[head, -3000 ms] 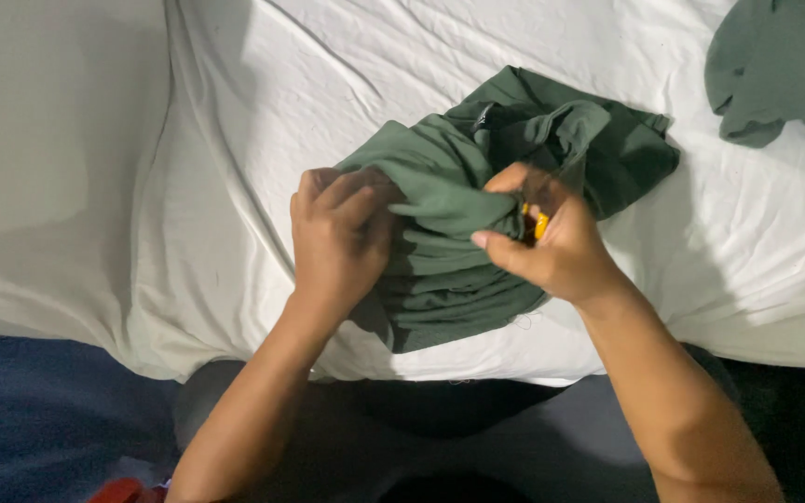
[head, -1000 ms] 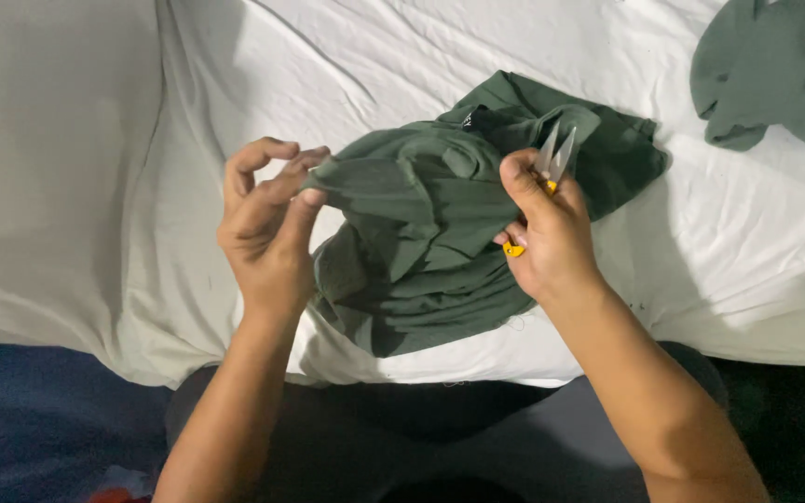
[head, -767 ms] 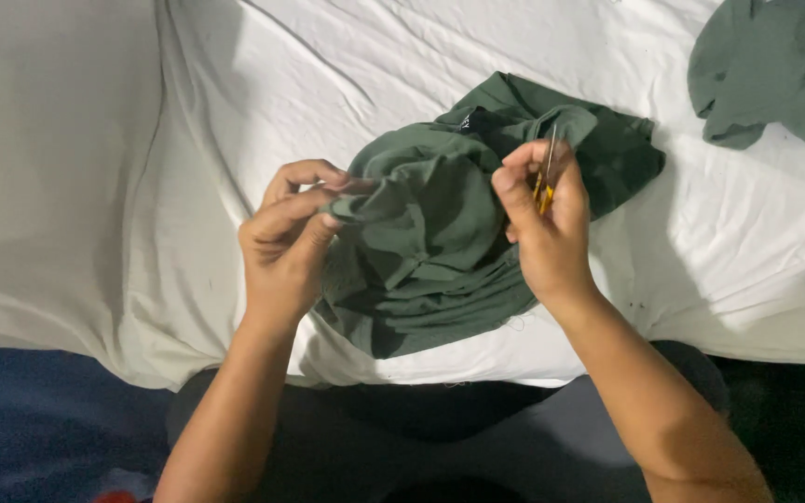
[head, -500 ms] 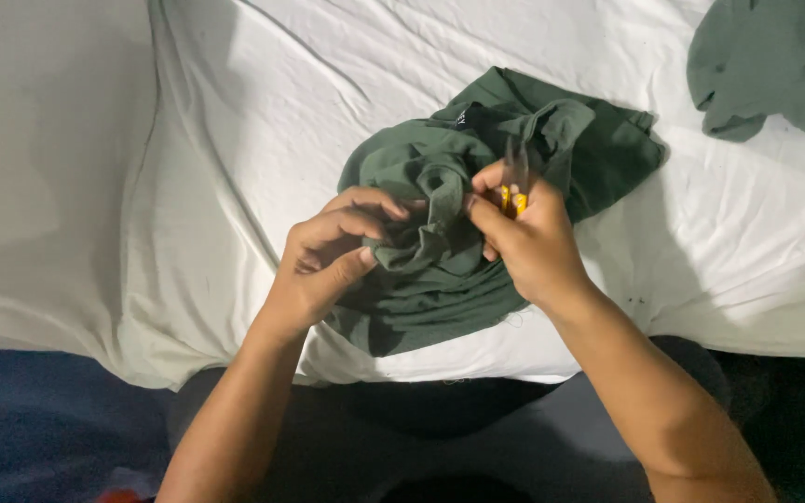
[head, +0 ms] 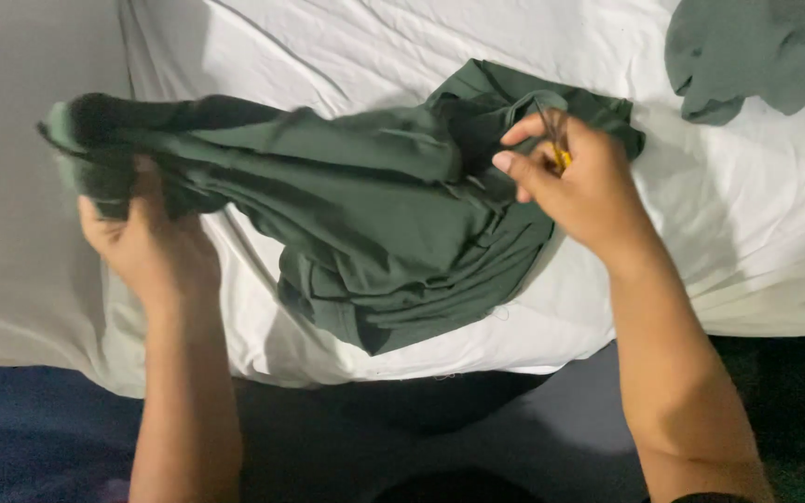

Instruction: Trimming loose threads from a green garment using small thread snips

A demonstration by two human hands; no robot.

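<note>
Left hand (head: 146, 251) grips the dark green garment (head: 375, 214), stretching it leftward over the bed (head: 747, 214); right hand (head: 579, 182) pinches small yellow-handled snips (head: 559, 149), ready to trim carefully.

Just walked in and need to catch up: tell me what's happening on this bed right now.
A person is working on a dark green garment over a white sheet. The left hand grips one end and pulls it out to the side, lifted off the sheet. The right hand pinches a small tool with yellow on it, likely little snips, by the bunched cloth. A second, grey-green garment lies apart at the top right.
</note>
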